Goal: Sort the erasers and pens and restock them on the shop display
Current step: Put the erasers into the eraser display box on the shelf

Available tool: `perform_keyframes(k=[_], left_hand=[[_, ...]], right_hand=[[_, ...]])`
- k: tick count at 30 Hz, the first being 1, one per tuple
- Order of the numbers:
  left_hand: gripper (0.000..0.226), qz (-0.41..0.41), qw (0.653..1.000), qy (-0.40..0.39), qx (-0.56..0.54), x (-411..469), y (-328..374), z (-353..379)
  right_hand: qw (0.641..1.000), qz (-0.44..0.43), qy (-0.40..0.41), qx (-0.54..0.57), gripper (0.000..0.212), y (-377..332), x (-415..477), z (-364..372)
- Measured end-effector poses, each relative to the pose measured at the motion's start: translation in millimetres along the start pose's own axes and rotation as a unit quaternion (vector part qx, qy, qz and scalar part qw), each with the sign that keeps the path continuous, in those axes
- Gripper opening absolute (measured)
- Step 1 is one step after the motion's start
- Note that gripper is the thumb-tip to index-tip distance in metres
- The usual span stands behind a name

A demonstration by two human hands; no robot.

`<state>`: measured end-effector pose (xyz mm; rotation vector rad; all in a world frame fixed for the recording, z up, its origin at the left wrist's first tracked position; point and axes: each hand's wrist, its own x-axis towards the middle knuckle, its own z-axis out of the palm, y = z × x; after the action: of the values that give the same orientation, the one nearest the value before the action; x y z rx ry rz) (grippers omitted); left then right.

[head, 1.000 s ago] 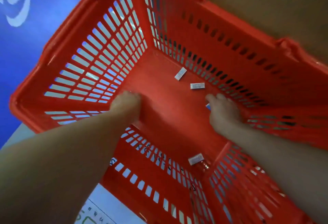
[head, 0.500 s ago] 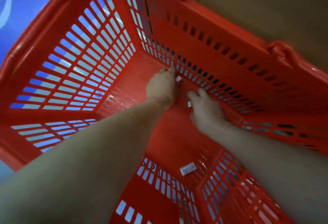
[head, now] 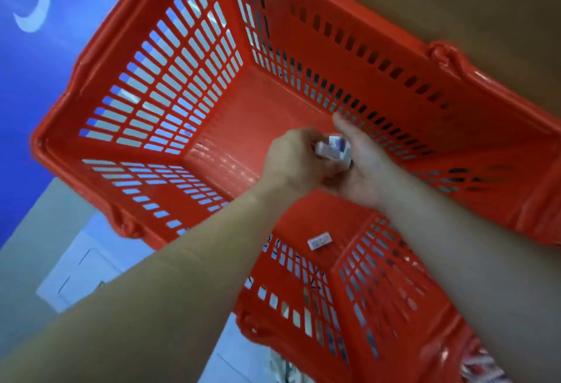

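Basket [head: 485, 139]: red, with slatted walls; both arms reach in.
Left grip [head: 291, 158]: fingers curled, pinching the erasers from above.
Erasers [head: 334, 148]: a small white-and-blue bundle between both hands, above the basket floor.
Right grip [head: 364, 170]: palm up beneath the bundle, fingers mostly straight.
Loose eraser [head: 318, 240]: lies flat on the basket floor by the near wall.
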<state>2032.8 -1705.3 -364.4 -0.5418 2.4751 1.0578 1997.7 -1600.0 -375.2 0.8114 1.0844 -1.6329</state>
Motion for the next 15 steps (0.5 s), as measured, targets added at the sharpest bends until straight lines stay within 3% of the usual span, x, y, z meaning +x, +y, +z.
perform_keyframes(k=[3,7,8,9,10,12,15], left_hand=[[0.031,0.004,0.998,-0.066,-0.022,-23,10,-1],[0.032,-0.131,0.950,-0.129,-0.253,-32,10,4],[0.026,-0.146,0.957,-0.143,-0.208,-35,7,11],[0.021,-0.116,0.976,-0.171,-0.063,-37,3,22],[0.021,-0.070,0.971,-0.208,0.093,-41,-1,34],[0.029,0.005,0.914,-0.244,0.325,-50,-6,58],[0.033,0.039,0.887,-0.227,0.400,-51,-13,87]], right_hand=[[0.995,-0.068,0.075,-0.018,0.010,5,-15,-7],[0.985,-0.091,0.146,-0.001,0.016,0,-43,-28],[0.983,-0.100,0.152,0.003,0.020,-2,-50,-29],[0.981,-0.116,0.153,-0.002,0.022,-4,-56,-28],[0.980,-0.132,0.149,-0.014,0.022,-6,-62,-25],[0.977,-0.159,0.140,-0.034,0.018,-8,-72,-17],[0.974,-0.187,0.122,-0.029,0.014,-6,-85,-15]])
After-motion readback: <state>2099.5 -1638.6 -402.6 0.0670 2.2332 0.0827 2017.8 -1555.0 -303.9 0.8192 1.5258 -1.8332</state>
